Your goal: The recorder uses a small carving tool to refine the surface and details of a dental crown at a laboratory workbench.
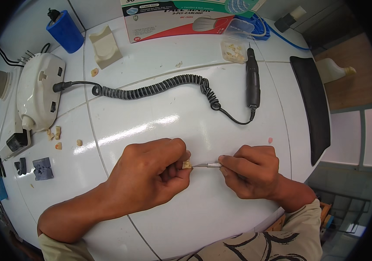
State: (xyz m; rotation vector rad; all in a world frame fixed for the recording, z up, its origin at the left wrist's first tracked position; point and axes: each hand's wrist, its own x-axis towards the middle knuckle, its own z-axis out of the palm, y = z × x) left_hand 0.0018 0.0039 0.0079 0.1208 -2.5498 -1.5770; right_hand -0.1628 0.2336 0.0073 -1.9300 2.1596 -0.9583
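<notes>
My left hand (157,167) is closed, pinching a small cream-yellow tooth-shaped piece (187,165) between thumb and fingers. My right hand (252,170) grips a slim metal carving knife (212,165) by its silvery handle, held level like a pen. The thin blade points left, and its tip meets or nearly meets the piece; I cannot tell which. Fingers cover much of the piece and the rear end of the handle. Both hands are over the near half of the white tiled table (133,126).
A white control box (40,93) at left joins a black handpiece (252,80) by a coiled cord (151,88). Behind are a mask box (173,26), a blue cup (65,32), a cream block (105,47) and a clear box of tooth-like pieces (233,51). A black pad (311,106) edges the right.
</notes>
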